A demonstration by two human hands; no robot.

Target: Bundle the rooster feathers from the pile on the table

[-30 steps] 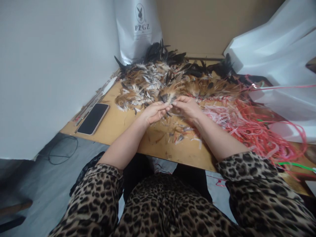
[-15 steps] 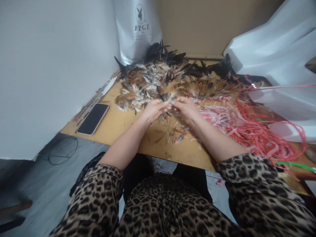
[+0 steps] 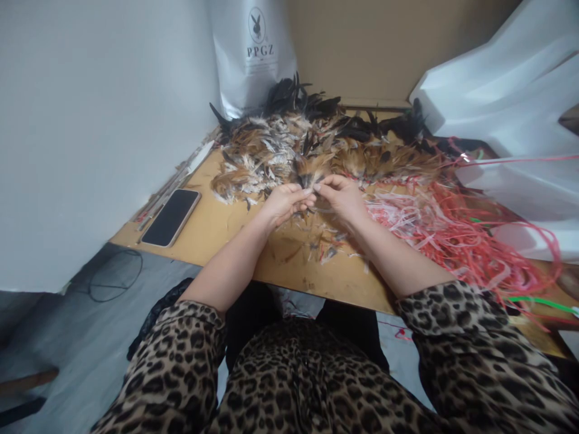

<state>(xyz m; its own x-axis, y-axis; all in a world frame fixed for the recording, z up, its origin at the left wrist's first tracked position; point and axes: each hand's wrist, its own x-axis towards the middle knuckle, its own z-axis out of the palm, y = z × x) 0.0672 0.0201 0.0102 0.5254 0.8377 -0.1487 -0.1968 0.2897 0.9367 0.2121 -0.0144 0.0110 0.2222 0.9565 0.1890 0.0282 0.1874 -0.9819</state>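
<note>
- A small feather bundle (image 3: 310,173) sits at the near edge of the feather heap (image 3: 316,141) on the table (image 3: 226,232).
- Left hand (image 3: 284,202) and right hand (image 3: 341,194) both pinch its quill ends, fingertips meeting.
- Gathering looks underway; binding it next would call for a strand from the red strings (image 3: 452,232), just right.

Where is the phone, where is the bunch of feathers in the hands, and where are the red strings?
phone (image 3: 170,217), head view, middle of its dark screen.
bunch of feathers (image 3: 310,170), head view, brown tuft above the fingertips of both hands.
red strings (image 3: 456,241), head view, thick part of the tangle on the table.
</note>
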